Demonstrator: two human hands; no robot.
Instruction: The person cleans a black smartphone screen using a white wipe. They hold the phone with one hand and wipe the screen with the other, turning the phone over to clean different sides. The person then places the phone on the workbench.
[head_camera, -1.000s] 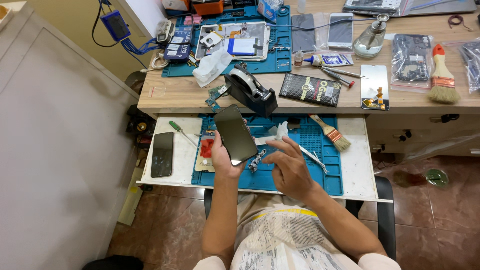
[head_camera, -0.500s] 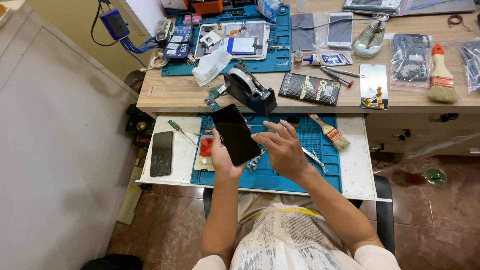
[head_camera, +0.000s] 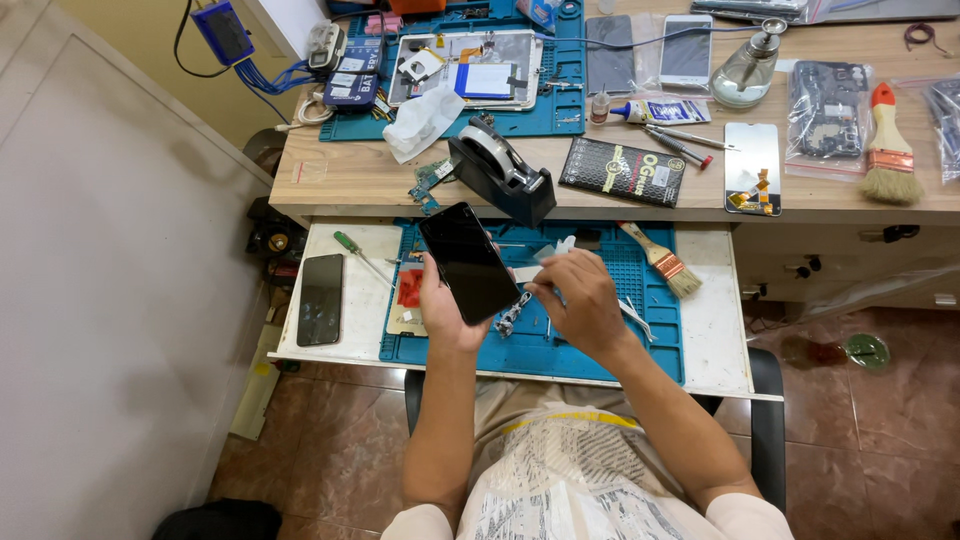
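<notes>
My left hand (head_camera: 447, 305) holds a black phone screen (head_camera: 468, 262) tilted up above the blue work mat (head_camera: 600, 345), glass side toward me. My right hand (head_camera: 580, 300) hovers just right of the screen, its fingers pinching a small white strip (head_camera: 553, 250) near the screen's edge. Under my hands lie metal tweezers (head_camera: 512, 314) and small parts on the mat.
A dark phone (head_camera: 320, 299) and a green screwdriver (head_camera: 352, 246) lie on the white pull-out shelf at left. A brush (head_camera: 662, 260) rests on the mat at right. A tape dispenser (head_camera: 503, 175), a black box (head_camera: 622, 171), a second brush (head_camera: 886, 148) and repair clutter fill the wooden desk above.
My left hand has raised the screen and tilted it further toward me. My right hand has moved up from the mat to the screen's right edge, pinching the white strip.
</notes>
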